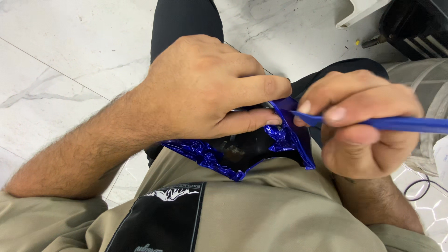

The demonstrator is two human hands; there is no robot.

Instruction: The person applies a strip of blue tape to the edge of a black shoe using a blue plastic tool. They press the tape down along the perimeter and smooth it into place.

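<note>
My left hand (205, 86) presses down on a dark flat device (242, 147) that rests on my lap, its thumb and forefinger pinching the crumpled shiny blue film (284, 137) peeling off the device. My right hand (359, 123) grips a thin blue plastic pry tool (396, 123), its tip pointing left and touching the blue film next to my left fingertips. Most of the device is hidden under my left hand.
Beige trousers with a black patch (163, 217) fill the bottom of the view. White marble floor tiles (60, 56) lie to the left. A white plastic leg (361, 11) and a black object (415, 25) stand at the top right; a dark cable (420, 184) runs at the right.
</note>
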